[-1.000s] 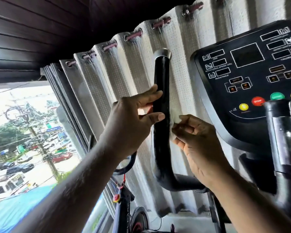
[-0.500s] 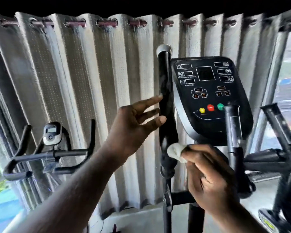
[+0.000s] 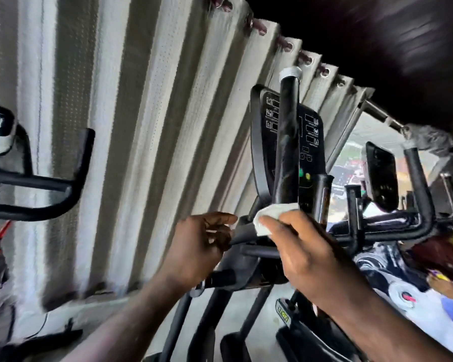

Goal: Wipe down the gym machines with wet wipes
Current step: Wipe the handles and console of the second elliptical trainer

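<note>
R hand presses wet wipe to base of handle post.
My R hand pinches the white wet wipe between thumb and fingers and holds it against the lower end of the black upright handle post, just below the console, which sits behind the post. My L hand is just left of the wipe, fingers curled at the bent bar under the post; motion blur, so I cannot tell if it grips the bar. Pleated curtain hangs behind. Bike handlebar at far left, well apart from both hands.
</note>
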